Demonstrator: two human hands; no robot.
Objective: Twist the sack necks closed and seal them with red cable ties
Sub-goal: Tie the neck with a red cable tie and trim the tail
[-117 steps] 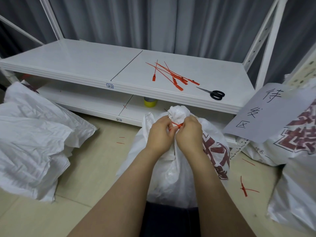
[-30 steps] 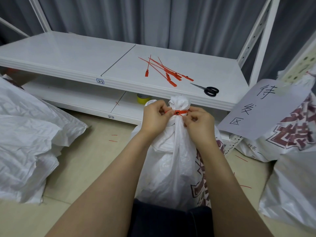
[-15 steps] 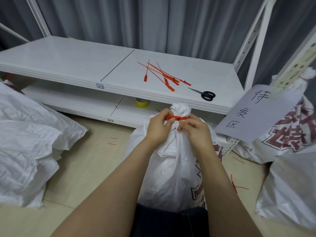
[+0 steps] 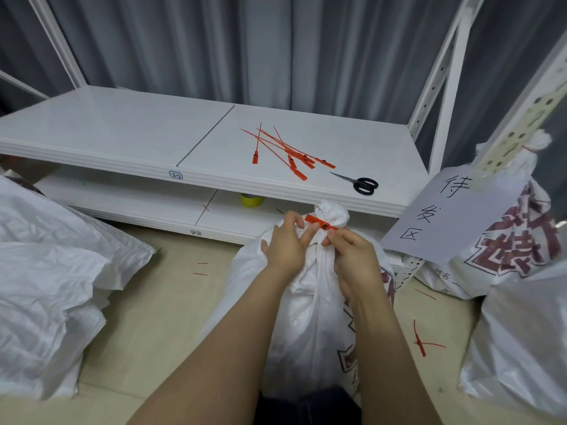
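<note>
A white woven sack (image 4: 310, 317) with dark red print stands on the floor between my arms. Its neck is bunched into a knob (image 4: 333, 214). A red cable tie (image 4: 319, 223) is wrapped around the neck just under the knob. My left hand (image 4: 287, 243) pinches the tie's flat head end on the left. My right hand (image 4: 352, 259) grips the neck and the tie on the right. Several loose red cable ties (image 4: 288, 150) lie on the white shelf (image 4: 122, 133) behind.
Black scissors (image 4: 359, 183) lie right of the loose ties. A yellow tape roll (image 4: 251, 199) sits on the lower shelf. Crumpled white sacks (image 4: 52, 277) lie left; filled sacks (image 4: 515, 246) and a handwritten paper sign (image 4: 451, 213) stand right. A used red tie (image 4: 420, 340) lies on the floor.
The red tie has gone around the neck since the earliest frame. In the last second my hands and the sack neck dropped a little; the tie's head now sticks out further left.
</note>
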